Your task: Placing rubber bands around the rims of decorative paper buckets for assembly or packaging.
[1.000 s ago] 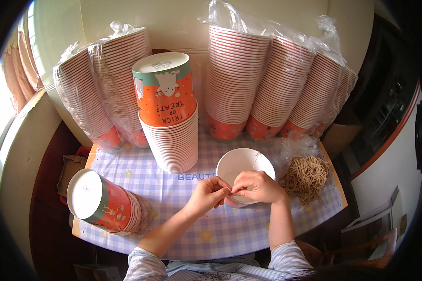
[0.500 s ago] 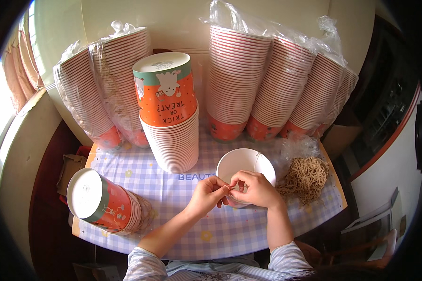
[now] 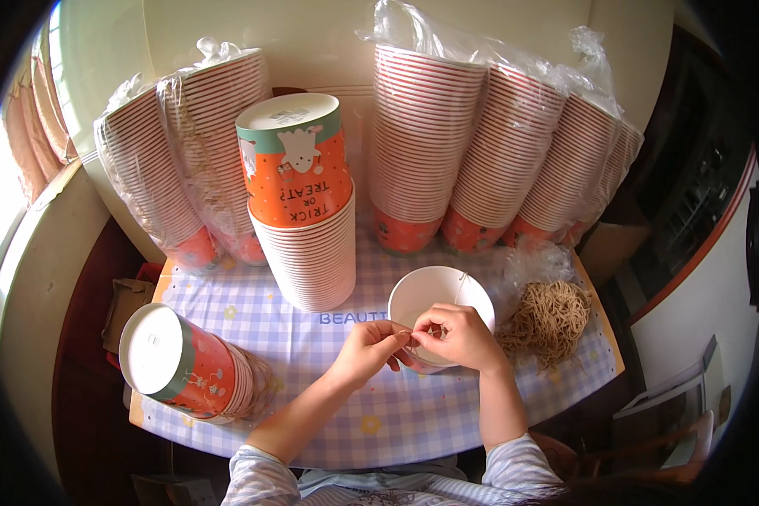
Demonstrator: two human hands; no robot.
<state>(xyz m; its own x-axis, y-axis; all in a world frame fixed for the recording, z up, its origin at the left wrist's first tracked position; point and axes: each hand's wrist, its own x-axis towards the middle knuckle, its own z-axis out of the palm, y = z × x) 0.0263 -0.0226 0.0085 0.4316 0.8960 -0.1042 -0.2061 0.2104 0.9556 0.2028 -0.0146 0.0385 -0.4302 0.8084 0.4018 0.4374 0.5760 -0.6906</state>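
Note:
A white-lined paper bucket (image 3: 417,297) stands mouth up on the checked cloth, right of the middle. Through its far rim runs a thin tan string (image 3: 460,291) that hangs down inside. At the near rim my left hand (image 3: 368,350) and my right hand (image 3: 457,337) meet, fingertips pinched together on the string. Both hands are closed; the exact hold between the fingertips is too small to make out. Beside my right hand lies a tangled heap of tan strings (image 3: 555,319), with crumpled clear plastic (image 3: 538,263) behind it.
An upside-down stack of orange and green buckets (image 3: 302,190) rises behind my hands. Another stack (image 3: 211,371) with strings at its rims leans at the near left. Tall plastic-bagged bucket stacks (image 3: 426,143) line the back. The table's curved front edge (image 3: 346,465) is near me.
My hands stay at the near rim of the bucket and their pinched fingertips shift only slightly. The view has moved a little; nothing else visibly differs.

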